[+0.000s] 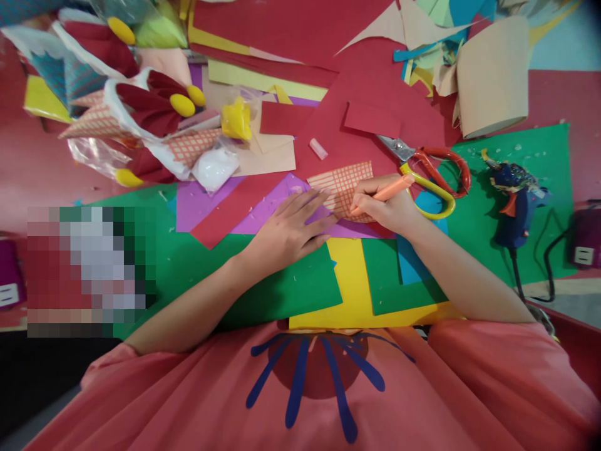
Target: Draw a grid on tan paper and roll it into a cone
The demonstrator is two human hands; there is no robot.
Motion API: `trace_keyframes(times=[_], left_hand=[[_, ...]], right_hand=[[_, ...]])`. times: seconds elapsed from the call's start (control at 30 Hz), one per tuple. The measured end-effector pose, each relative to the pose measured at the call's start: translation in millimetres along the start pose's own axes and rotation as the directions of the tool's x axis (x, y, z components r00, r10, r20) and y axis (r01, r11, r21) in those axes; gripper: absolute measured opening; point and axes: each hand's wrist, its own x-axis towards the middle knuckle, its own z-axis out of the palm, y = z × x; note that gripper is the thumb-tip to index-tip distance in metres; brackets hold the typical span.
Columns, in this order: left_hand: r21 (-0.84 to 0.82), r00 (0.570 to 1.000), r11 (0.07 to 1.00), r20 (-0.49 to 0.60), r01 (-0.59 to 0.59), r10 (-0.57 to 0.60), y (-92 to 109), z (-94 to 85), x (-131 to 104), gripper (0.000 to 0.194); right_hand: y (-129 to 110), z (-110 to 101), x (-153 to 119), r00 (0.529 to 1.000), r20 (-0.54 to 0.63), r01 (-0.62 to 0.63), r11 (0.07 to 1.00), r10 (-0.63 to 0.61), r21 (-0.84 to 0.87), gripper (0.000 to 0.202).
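The right hand [387,203] grips an orange marker [392,188], its tip down on a piece of paper [350,188] patterned with orange lines, while the left hand [298,228] lies flat with fingers spread, grasping nothing, its fingertips at the left edge of that patterned piece. The piece lies in front of the person, partly over a purple sheet [267,203] and a large red sheet [328,144]. Just beyond the right hand are scissors [417,160] with one red and one yellow handle loop, their blades pointing away to the left. A small pale pink piece [318,148] lies on the red sheet, near the patterned piece. Farther right, a blue glue gun [515,210] rests on a green sheet [554,169], near a beige paper cylinder [493,78]. To the left are several cone-shaped paper pieces [145,103] with white trim, a bag of white material [216,168] and a yellow bundle [236,119].
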Motion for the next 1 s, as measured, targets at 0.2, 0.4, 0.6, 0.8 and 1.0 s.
trace_keyframes(times=[0.2, 0.4, 0.6, 0.8, 1.0], left_hand=[[-0.016, 1.000, 1.000, 0.009, 0.013, -0.013, 0.0, -0.7, 0.3, 0.039], [-0.005, 1.000, 1.000, 0.004, 0.006, -0.006, 0.7, -2.3, 0.8, 0.036], [-0.015, 0.996, 0.996, -0.019, -0.084, 0.083, 1.4, -1.7, 0.6, 0.037], [-0.058, 0.994, 0.992, -0.012, -0.108, 0.108, 1.4, -0.8, 1.5, 0.040], [-0.053, 0.995, 0.993, 0.004, -0.104, 0.104, 0.7, -1.2, 0.9, 0.039]], right_hand=[[0.1, -3.2, 0.1, 0.999, 0.002, -0.035, 0.994, 0.035, 0.099, 0.023], [4.8, -3.0, -3.0, 0.979, -0.203, 0.060, 0.985, -0.026, 0.162, 0.023], [11.5, -1.2, -5.3, 0.965, -0.249, 0.133, 0.975, -0.085, 0.179, 0.032], [10.8, -1.3, -4.0, 0.968, -0.237, 0.104, 0.991, -0.081, 0.084, 0.034], [7.1, -1.6, -2.6, 0.975, -0.211, 0.092, 0.991, -0.069, 0.102, 0.032]])
